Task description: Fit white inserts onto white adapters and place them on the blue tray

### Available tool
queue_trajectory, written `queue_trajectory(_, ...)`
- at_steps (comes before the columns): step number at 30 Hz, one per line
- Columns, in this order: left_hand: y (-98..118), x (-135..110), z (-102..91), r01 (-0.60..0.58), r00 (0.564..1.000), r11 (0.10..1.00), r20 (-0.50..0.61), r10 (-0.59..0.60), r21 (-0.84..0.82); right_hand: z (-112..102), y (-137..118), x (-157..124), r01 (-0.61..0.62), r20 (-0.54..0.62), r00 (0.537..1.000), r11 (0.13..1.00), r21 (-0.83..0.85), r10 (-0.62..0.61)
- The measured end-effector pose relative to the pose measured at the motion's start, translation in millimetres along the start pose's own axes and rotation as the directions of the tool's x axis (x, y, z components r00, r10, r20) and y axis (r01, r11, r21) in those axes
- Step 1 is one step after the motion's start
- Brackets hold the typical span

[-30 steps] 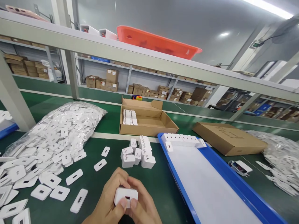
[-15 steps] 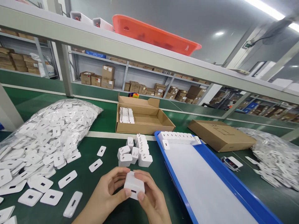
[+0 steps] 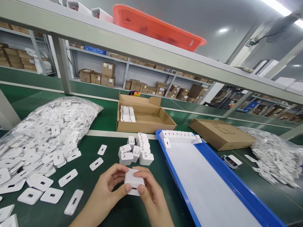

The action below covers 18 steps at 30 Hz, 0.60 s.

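Right now, low in the middle of the head view, my left hand [image 3: 107, 192] and my right hand [image 3: 151, 197] close together around one white charger block [image 3: 133, 182]; both thumbs press on its near face, just either side of a small dark slot, and the other fingers curl behind it. Neither hand is open, and the block sits raised above the green belt [image 3: 111, 217].

Just above my hands, centre frame, a cluster of white chargers [image 3: 136, 150] stands on the belt. To the left, flat white cover plates [image 3: 42, 183] lie scattered, and behind them, filling the left of the frame, a clear bag of more plates [image 3: 44, 126] slumps open. An open cardboard box [image 3: 153, 121] with a few white parts in its left corner sits upper centre. A blue-rimmed tray [image 3: 180, 179] runs from centre toward the lower right, a row of chargers [image 3: 178, 135] lined along its far end. A closed flat carton [image 3: 221, 134] lies to the right of it, near another bag of plates [image 3: 274, 156] at the right edge.
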<state>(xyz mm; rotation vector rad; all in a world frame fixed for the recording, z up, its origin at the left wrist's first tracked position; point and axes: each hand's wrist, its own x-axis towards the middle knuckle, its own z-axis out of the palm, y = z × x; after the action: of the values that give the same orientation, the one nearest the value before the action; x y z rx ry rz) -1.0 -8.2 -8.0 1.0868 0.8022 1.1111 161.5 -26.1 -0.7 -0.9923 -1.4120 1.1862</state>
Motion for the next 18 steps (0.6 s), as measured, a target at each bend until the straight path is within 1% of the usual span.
queue_trajectory(3,-1.4,-1.2,0.7,-0.060,0.996,0.998,-0.066,0.060,0.012,-8.6,-2.9,2.8,-0.117,0.108,0.988,0.989,0.088,0.107)
queue_trajectory(4,-1.1,-1.6,0.4,-0.068,0.995,0.998,-0.070,0.069,0.014,-9.0,-2.3,2.4,-0.120,0.115,0.988,0.987,0.111,0.107)
queue_trajectory(6,0.3,-1.9,-0.6,-0.074,0.996,0.997,-0.052,0.075,0.015,-5.8,1.2,0.4,-0.066,0.085,0.995,0.988,0.141,0.054)
queue_trajectory(9,1.3,-0.8,-1.8,-0.074,0.997,0.997,-0.005,0.074,0.007,3.2,7.2,-2.6,0.038,-0.012,0.999,0.988,0.148,-0.037)
queue_trajectory(12,-2.0,2.1,-1.0,-0.054,0.998,0.999,0.034,0.054,-0.005,5.3,5.5,-3.8,0.040,-0.049,0.998,0.994,0.103,-0.035)
queue_trajectory(14,-5.4,4.1,-0.4,-0.037,0.999,0.999,0.034,0.037,-0.012,-1.7,2.7,-5.6,-0.028,-0.044,0.999,1.000,0.000,0.028)
queue_trajectory(15,-6.9,4.9,-0.4,-0.029,0.999,0.999,0.023,0.030,-0.014,-7.8,2.8,-7.6,-0.078,-0.060,0.996,0.992,-0.103,0.072)
queue_trajectory(16,-8.0,5.5,-0.8,-0.021,1.000,1.000,0.007,0.021,-0.014,-15.0,4.6,-10.6,-0.140,-0.113,0.987,0.959,-0.246,0.115)
queue_trajectory(17,-8.6,5.9,-1.5,-0.014,1.000,1.000,-0.015,0.014,-0.013,-22.9,8.5,-14.6,-0.215,-0.201,0.969,0.884,-0.414,0.142)
queue_trajectory(18,-8.6,6.2,-2.3,-0.007,0.999,1.000,-0.041,0.007,-0.011,-30.8,14.2,-19.2,-0.294,-0.293,0.945,0.760,-0.580,0.142)
